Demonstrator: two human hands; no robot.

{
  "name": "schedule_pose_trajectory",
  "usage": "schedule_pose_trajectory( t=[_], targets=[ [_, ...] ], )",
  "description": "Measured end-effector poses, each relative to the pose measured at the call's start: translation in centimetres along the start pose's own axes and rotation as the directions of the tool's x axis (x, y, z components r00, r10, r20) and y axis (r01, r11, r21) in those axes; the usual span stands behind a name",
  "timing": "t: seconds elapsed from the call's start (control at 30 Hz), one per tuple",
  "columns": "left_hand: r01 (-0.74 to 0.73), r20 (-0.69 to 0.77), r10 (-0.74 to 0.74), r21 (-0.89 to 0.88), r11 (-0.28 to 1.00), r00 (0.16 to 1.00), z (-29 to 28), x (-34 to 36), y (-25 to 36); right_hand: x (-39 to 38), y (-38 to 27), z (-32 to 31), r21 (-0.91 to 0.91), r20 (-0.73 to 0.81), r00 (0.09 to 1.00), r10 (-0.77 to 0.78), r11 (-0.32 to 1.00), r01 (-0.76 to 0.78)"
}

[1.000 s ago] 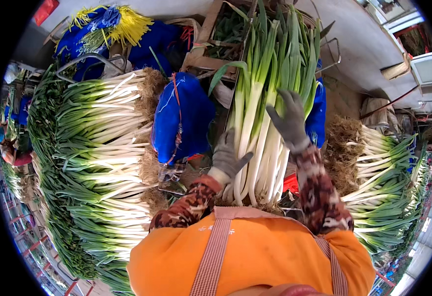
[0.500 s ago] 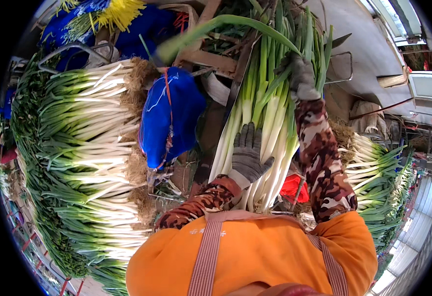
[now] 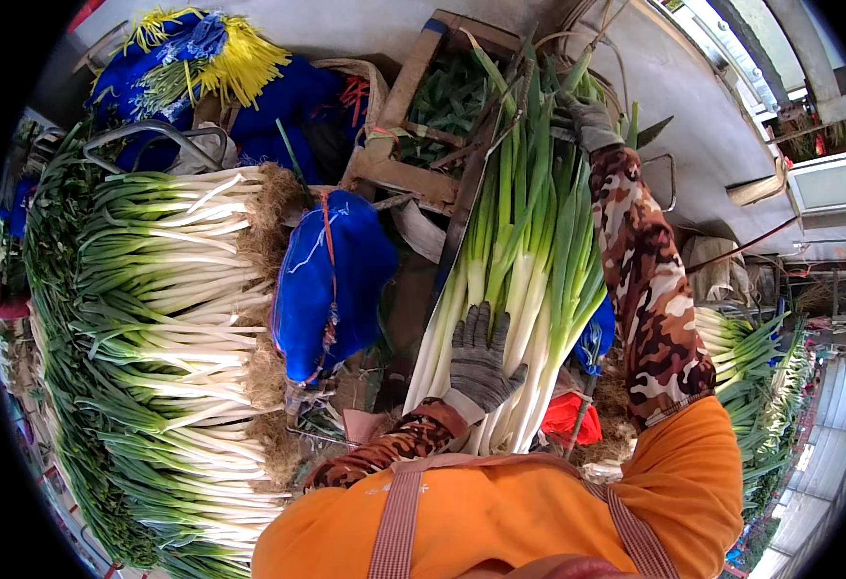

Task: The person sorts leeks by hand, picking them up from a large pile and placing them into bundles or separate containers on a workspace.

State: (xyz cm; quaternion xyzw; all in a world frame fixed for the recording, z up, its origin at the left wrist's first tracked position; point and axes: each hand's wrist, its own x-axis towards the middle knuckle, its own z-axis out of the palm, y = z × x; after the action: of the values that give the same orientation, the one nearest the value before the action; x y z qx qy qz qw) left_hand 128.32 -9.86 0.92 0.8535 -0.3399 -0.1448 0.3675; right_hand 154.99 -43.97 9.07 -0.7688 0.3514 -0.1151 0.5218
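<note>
A bundle of long green onions [image 3: 529, 261] lies lengthwise in front of me, white ends near and green leaves pointing away. My left hand [image 3: 481, 359], in a grey glove, rests flat on the white stalks with its fingers stretched forward. At the far end of the bundle, my right hand [image 3: 592, 123], also gloved, has its fingers curled round some green leaves; the fingertips are partly hidden among them. A dark metal edge [image 3: 461, 207] runs along the bundle's left side.
At left stands a tall stack of green onions [image 3: 191, 338], roots facing me. Between lies a blue bundle [image 3: 336, 280] tied with cord. A wooden frame [image 3: 408, 179] and yellow ties [image 3: 244, 63] are beyond. Red plastic [image 3: 570, 418] and more onions [image 3: 741, 357] are at right.
My right hand has moved farther away toward the leaf tips. A long leaf that arched out to the left no longer stretches there. My left hand still lies on the stalks.
</note>
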Motion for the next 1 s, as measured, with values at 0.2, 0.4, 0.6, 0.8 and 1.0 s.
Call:
schedule_pose_trajectory(
  t=[0.2, 0.4, 0.6, 0.8, 1.0],
  targets=[
    [-0.042, 0.049, 0.040, 0.031, 0.999, 0.998, -0.3, 0.1, 0.5, -8.0, 2.9, 2.5, -0.644, 0.106, 0.660, -0.744, 0.454, 0.616],
    [-0.097, 0.127, 0.102, -0.045, 0.994, 0.987, -3.6, 3.4, 0.7, -5.8, 1.5, 2.8, -0.785, 0.105, 0.974, -0.200, 0.585, 0.204],
    [-0.207, -0.129, 0.208, 0.027, 0.978, 0.969, -3.3, 13.2, -1.5, -8.4, 1.6, 3.9, -0.486, 0.059, 0.877, -0.476, 0.754, 0.442],
    [-0.217, -0.031, 0.219, 0.064, 0.974, 0.975, -2.5, 13.9, -0.7, -8.4, 4.8, 3.9, 0.438, 0.207, 0.961, -0.185, 0.896, 0.079],
    [-0.247, -0.042, 0.251, 0.070, 0.966, 0.967, -2.7, 14.0, -0.1, -5.5, 3.4, 4.5, 0.354, 0.144, 0.989, 0.019, 0.933, -0.070]
  ],
)
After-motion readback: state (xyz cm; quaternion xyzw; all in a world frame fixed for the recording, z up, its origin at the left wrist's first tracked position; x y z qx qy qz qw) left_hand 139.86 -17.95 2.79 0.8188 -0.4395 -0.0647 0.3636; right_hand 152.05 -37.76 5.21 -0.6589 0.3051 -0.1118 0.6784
